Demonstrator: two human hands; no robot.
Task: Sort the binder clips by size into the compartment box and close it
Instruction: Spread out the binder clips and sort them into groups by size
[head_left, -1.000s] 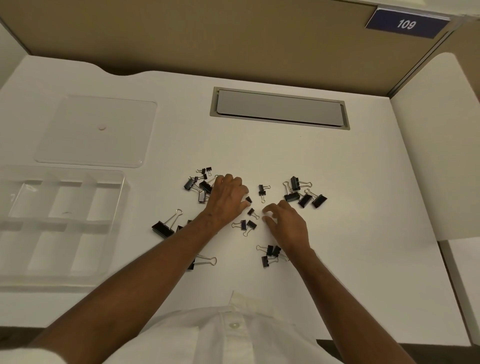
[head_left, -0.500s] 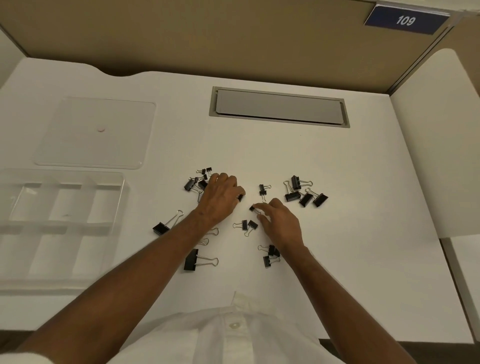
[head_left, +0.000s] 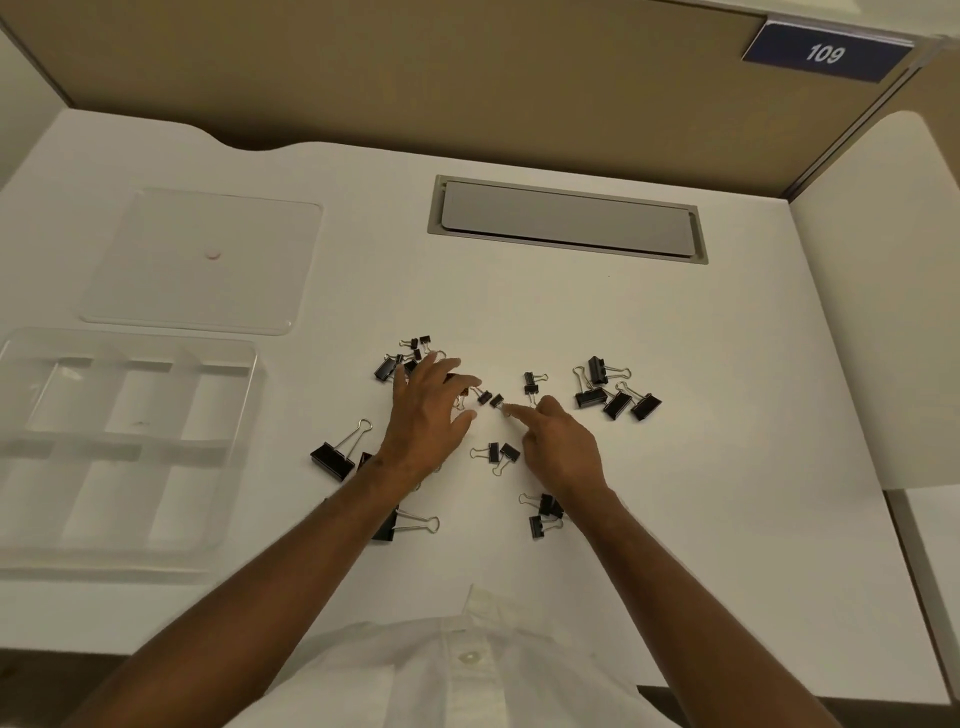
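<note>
Because the small binder clips (head_left: 496, 400) just before the extended right fingers (head_left: 511, 410) look light and stiff, pinch the black body; left fingers (head_left: 457, 382) are spread, grasping nothing.

black binder clips (head_left: 617, 404), clear compartment box (head_left: 244, 395), white desk (head_left: 727, 415)

The white table (head_left: 675, 467) is bare on the right side and at the back, but black binder clips (head_left: 618, 397) lie scattered in the middle, and the clear compartment box (head_left: 130, 452) and its lid (head_left: 202, 260) fill the left.
</note>
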